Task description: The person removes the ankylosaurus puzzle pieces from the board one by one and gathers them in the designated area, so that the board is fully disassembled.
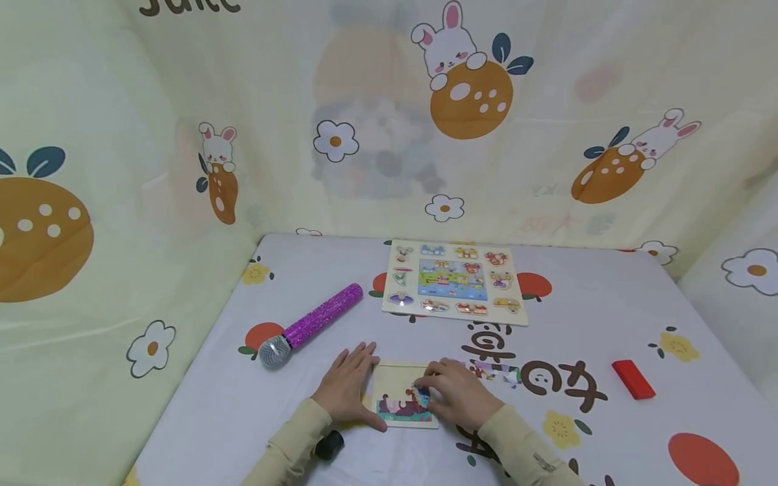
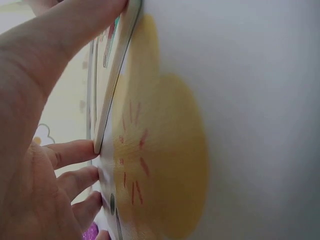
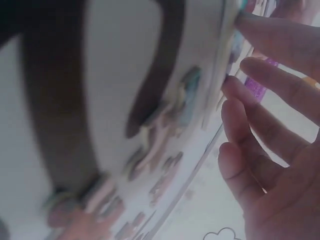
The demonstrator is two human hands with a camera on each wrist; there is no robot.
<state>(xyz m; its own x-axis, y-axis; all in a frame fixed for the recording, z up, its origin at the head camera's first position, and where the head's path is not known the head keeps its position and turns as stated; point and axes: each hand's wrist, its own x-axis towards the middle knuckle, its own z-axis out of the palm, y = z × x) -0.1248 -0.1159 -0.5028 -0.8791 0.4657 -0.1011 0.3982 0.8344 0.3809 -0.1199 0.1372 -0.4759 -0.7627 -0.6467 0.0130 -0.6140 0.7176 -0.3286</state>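
**Beige sleeves (image 1: 292,437) nearest the lens; hands on small cream jigsaw tray**

Small rectangular cream tray (image 1: 392,379), wood-like, sits flat on the white printed cloth (image 1: 583,290) between the hands; bottom part filled with multicoloured pieces (image 1: 401,406), upper part bare.

Left hand (image 1: 348,388): spread wide, thumb along the tray's near-left edge, forefinger touching the far-left corner; bracing, not clamping. Right hand (image 1: 462,393): narrow grip, thumb and fingertips on a small blue-toned puzzle piece (image 1: 423,389) at the tray's right side; can't tell if it's seated. Flat loose pieces (image 1: 483,370) lie just beyond that hand.

Handling, my guess: tray light, stiff, apt to skate on cloth, so hold it by the rim; pieces light and rigid, thin, edges or knobs could chip if forced; pinch by opposite edges, press flat from above.

Writing: brown lettering on the wall sheet (image 1: 173,8) is cropped at the top; brown lettering on the tabletop (image 1: 585,386) is turned and partly covered, can't read it surely; dark mark on the right sleeve too small; no brand legible on the tray or the purple glitter microphone (image 1: 322,316).
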